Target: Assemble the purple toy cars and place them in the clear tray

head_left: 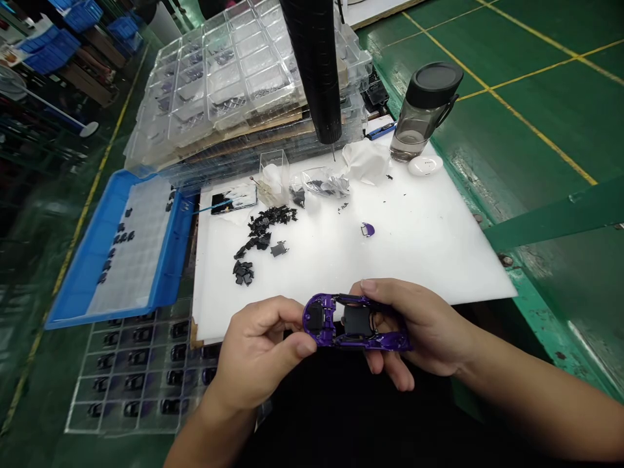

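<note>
Both my hands hold a purple toy car body (341, 321) near the table's front edge, its inside with black parts facing up. My left hand (266, 351) pinches the rounded left end between thumb and fingers. Around the right end are the thumb and fingers of my right hand (414, 325). Ahead of the car, a small purple part (368, 229) lies on the white board (429, 253). Left of it sit a single black flat part (279, 249) and a loose pile of small black parts (263, 224).
A black hanging screwdriver (322, 84) points down over the board. Stacked clear compartment trays (234, 71) stand behind. A blue tray (166, 260) and a compartment tray of cars (131, 370) are at left; a bottle (424, 110) and a white oval case (425, 165) at back right.
</note>
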{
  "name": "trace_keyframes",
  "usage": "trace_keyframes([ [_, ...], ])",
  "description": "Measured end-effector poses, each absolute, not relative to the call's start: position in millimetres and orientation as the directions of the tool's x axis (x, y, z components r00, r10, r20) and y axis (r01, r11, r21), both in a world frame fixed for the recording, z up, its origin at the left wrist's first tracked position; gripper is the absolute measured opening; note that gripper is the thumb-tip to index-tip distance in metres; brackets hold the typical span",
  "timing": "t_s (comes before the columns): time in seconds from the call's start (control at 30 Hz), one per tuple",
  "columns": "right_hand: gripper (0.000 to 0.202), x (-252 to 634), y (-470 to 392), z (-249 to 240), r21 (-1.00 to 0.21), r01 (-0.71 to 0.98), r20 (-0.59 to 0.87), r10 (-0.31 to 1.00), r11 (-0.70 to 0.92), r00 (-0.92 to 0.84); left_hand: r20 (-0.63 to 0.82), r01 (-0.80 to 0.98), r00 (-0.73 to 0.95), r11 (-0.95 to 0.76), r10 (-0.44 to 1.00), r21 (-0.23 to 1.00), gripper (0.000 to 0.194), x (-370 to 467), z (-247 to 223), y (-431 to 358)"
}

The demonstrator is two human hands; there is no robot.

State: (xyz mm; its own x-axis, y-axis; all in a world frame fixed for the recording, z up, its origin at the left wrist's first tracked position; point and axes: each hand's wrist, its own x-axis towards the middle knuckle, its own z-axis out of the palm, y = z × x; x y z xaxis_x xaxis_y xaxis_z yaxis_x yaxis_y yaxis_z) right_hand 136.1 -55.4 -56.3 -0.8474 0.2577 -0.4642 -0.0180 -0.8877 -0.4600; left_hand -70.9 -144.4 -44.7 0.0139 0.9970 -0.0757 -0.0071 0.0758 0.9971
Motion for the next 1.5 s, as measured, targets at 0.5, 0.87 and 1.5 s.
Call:
trace_keyframes([
  [0.5,0.039,134,-58,-53,-0.563,-0.078,-0.395,0.351,-0.823,-0.849,-0.086,-0.007,0.04,0.086,0.995,0.996,0.021,-78,-49,-149],
  [0.87,0.04,133,-60,-52,-0.649,-0.052,-0.386,0.387,-0.759,-0.838,-0.105,-0.017,0.045,0.106,0.993,0.994,0.017,-82,-50,-152],
  [1.5,0.042,138,-60,-50,-0.723,0.009,-0.41,0.42,-0.69,-0.81,-0.188,-0.247,0.149,0.221,0.971,0.943,0.023,-87,-62,-144],
])
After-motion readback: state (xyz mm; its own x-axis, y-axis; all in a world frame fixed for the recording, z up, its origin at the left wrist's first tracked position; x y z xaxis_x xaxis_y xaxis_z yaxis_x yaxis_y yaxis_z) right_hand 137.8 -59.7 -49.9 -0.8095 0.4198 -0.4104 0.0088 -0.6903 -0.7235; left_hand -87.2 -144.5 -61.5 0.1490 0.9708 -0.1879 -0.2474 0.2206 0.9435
